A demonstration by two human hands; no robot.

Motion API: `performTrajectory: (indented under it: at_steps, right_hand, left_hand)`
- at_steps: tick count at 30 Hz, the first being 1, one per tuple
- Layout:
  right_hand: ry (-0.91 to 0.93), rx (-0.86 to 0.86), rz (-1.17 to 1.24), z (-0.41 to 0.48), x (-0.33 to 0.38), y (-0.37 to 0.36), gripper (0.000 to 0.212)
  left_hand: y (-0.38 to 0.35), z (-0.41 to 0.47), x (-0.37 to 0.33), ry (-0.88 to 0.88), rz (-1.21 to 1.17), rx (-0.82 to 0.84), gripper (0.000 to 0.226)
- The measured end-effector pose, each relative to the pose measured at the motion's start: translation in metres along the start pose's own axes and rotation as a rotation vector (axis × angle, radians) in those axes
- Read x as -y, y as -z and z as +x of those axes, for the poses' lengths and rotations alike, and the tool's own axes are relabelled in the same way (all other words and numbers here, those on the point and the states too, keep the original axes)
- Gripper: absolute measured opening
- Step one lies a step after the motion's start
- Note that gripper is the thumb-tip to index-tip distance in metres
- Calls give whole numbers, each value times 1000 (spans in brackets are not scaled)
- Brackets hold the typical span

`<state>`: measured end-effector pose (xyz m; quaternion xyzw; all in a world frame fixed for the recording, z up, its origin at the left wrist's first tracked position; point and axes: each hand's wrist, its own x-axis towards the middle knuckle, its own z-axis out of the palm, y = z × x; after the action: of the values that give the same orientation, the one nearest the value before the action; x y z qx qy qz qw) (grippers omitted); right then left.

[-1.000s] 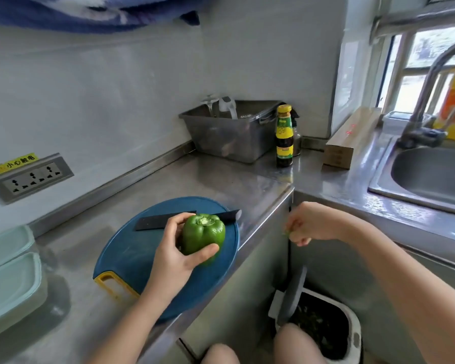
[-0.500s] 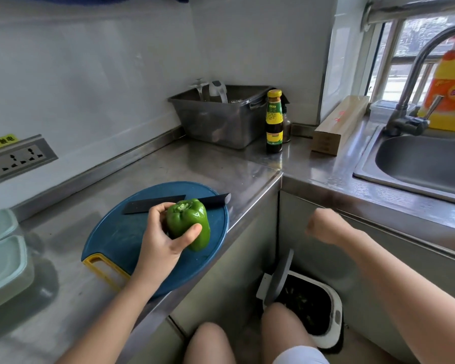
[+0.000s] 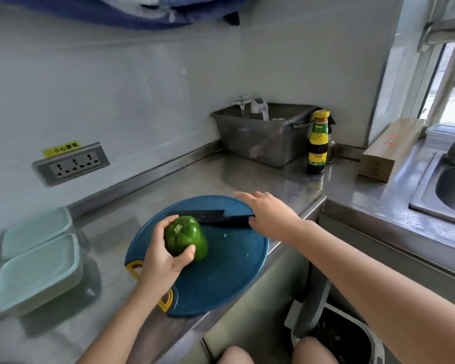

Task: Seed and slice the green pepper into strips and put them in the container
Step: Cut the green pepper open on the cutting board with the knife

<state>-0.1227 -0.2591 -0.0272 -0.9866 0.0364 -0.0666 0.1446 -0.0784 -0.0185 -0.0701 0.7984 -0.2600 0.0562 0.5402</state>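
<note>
Pepper held by left hand; lidded containers hide contents.

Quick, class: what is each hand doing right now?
Left hand: holding the green pepper.
Right hand: open, fingers straight, over the knife, holding nothing.

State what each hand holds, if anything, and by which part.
The left hand grips the green pepper round its side, with the stem end left uncovered. The right hand holds nothing: it is open over the knife.
</note>
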Motion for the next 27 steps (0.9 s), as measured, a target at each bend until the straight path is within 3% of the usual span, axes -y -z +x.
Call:
performTrajectory:
  at_steps: [2,4,9,12,16,22,27]
  right_hand:
    - [-39,90,-83,13,7,-14,69]
    - [-48,122,-178,22,14,-24,60]
    - [71,48,-326,35,26,-35,41]
    - [61,55,-259,40,30,-37,29]
    - [40,1,-195,39,33,-24,31]
    - [-8,-33,340,-2,46,7,34]
    - [12,-22,431,-40,52,-6,34]
  left_hand:
    - [3,1,5,-16,26,-14,70]
    - [4,2,7,-39,61,-5,70]
    - [-3,5,5,-1,49,-43,69]
    - [-4,9,6,-4,103,-73,60]
    - [2,7,10,-106,133,-63,51]
    - [-5,0,9,-183,254,-164,39]
    - [-5,-3,9,-234,273,-222,40]
